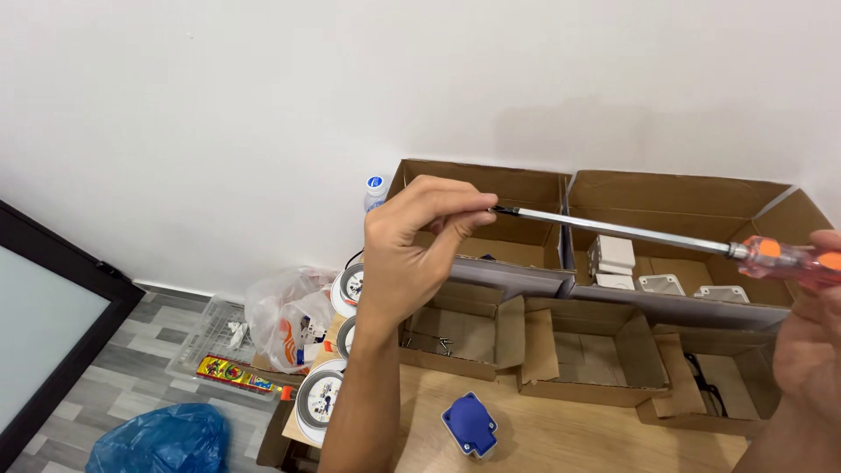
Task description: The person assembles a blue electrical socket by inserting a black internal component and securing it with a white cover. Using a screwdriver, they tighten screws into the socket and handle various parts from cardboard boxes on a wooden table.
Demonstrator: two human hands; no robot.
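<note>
At frame centre the left hand [412,254] pinches the tip of a long screwdriver [631,231]; the right hand [810,342], at the right edge, grips its orange handle, above open cardboard boxes [561,355] and a blue socket [469,424]

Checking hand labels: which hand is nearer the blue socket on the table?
Left. The left hand is raised above the blue socket; the right hand is far off at the frame's right edge.
</note>
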